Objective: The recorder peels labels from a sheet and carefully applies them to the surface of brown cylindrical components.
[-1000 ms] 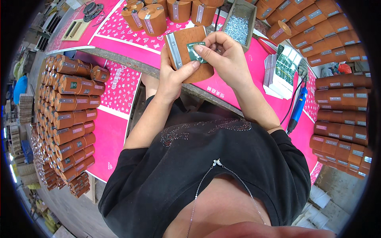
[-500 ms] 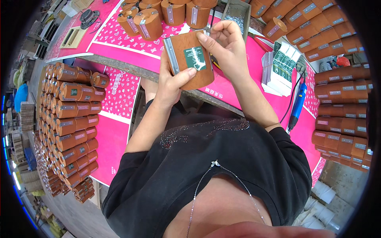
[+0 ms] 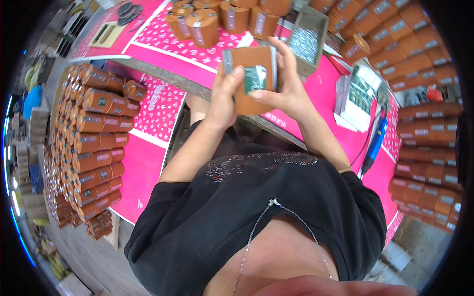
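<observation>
1. Nearest the camera, at the bottom of the frame, the person's black top with a thin silver chain (image 3: pixel 269 217) fills the view; both bare forearms rise from it toward the upper centre.
2. The left hand (image 3: pixel 224 96) is closed around the left edge of a flat, brown, leather-look rectangular case (image 3: pixel 249 71), thumb lying across its front face.
3. The right hand (image 3: pixel 286 86) wraps the case's right edge, fingers curled behind and the thumb pressing beside a small dark green label (image 3: pixel 255 78) on the front.
4. The case is thus held upright between both hands, touching each, above the near edge of the bright pink table covering (image 3: pixel 316 106).
5. To do this step well, I judge, the left hand should hold the case steady while the right thumb presses the label flat and square, without creasing it.
6. Just beyond the hands sits a grey rectangular tray of small silver metal pieces (image 3: pixel 306 42).
7. At right lie a stack of green-and-white printed sheets (image 3: pixel 358 96) and a blue pen-shaped power tool (image 3: pixel 375 143).
8. Farthest, at upper centre, stand brown cylindrical boxes (image 3: pixel 202 27); more are stacked at left (image 3: pixel 94 133) and right (image 3: pixel 424 163).
</observation>
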Motion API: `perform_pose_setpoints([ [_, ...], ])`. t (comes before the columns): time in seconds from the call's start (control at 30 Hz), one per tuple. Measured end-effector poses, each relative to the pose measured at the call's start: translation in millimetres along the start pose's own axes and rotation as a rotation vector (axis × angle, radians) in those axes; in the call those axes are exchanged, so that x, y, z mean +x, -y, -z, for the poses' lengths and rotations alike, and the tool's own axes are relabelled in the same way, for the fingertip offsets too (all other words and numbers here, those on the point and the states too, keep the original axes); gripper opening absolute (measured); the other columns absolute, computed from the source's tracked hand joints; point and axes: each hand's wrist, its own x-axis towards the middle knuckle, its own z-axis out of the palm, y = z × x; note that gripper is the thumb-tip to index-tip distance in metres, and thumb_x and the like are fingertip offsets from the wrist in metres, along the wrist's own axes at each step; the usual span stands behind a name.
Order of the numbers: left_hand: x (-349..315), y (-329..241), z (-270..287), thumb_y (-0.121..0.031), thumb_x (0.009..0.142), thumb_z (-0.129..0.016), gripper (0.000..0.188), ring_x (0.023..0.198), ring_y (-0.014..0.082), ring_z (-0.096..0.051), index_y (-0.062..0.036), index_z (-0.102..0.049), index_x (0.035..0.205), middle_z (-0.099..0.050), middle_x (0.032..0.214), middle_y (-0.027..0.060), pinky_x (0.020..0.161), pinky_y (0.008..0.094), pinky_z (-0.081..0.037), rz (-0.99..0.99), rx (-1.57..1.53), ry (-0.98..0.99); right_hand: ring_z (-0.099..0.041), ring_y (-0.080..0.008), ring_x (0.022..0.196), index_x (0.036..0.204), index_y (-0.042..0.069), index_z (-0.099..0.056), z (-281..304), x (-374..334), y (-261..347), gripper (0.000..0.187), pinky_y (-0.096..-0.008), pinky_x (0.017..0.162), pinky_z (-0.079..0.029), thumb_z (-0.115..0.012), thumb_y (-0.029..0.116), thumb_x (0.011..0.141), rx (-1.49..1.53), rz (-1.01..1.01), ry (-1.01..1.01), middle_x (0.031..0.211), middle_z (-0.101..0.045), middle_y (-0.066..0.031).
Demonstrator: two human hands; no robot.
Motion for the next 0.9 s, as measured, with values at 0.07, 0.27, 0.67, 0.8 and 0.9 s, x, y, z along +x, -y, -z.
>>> perform_pose_setpoints([
  [0.07,-1,1,-4,-0.023,0.083,-0.051,0.05,0.106,0.0182,-0.045,-0.0014,-0.031,0.124,-0.045,0.114,0.0109,0.089,0.0314,-0.038,-0.098,0.14,0.045,-0.047,-0.0209,0.104,0.129,0.005,-0.017,2,4,1,0.083,-0.0324,0.087,-0.04,-0.072,0.011,0.067,0.062,-0.069,-0.077,0.109,-0.047,-0.014],
  [0.27,-5,-7,13,-0.022,0.073,-0.066,0.068,0.11,0.0187,-0.041,-0.002,-0.028,0.126,-0.042,0.118,0.0109,0.091,0.0319,-0.035,-0.193,0.347,0.134,-0.047,-0.0178,0.103,0.12,0.003,-0.033,-7,7,-1,0.056,-0.0295,0.088,-0.038,-0.066,0.011,0.075,0.113,-0.101,-0.113,0.11,-0.047,-0.0102],
  [0.67,47,-89,105,-0.015,0.049,-0.082,0.082,0.1,0.0214,-0.053,0.0005,-0.039,0.117,-0.052,0.109,0.0125,0.086,0.0347,-0.043,-0.378,0.713,-0.187,-0.041,-0.0203,0.114,0.127,0.003,-0.028,2,31,-21,0.049,-0.0342,0.096,-0.032,-0.052,0.01,0.084,-0.115,-0.06,-0.034,0.122,-0.041,-0.0122],
  [0.8,113,-137,185,-0.014,0.051,-0.081,0.075,0.093,0.0203,-0.055,0.0007,-0.042,0.113,-0.053,0.105,0.012,0.081,0.0322,-0.045,-0.524,0.792,-0.482,-0.049,-0.0156,0.102,0.12,0.002,-0.036,14,23,-27,0.04,-0.0267,0.086,-0.04,-0.051,0.0,0.083,-0.08,-0.123,-0.096,0.113,-0.047,-0.0102],
  [0.9,165,-154,260,-0.014,0.051,-0.081,0.075,0.09,0.0191,-0.055,0.0007,-0.042,0.113,-0.053,0.104,0.0116,0.078,0.0302,-0.045,-0.6,0.865,-0.604,-0.049,-0.0135,0.098,0.118,0.002,-0.037,15,19,-33,0.038,-0.0249,0.084,-0.041,-0.051,0.0,0.083,-0.072,-0.177,-0.116,0.108,-0.048,-0.0091],
])
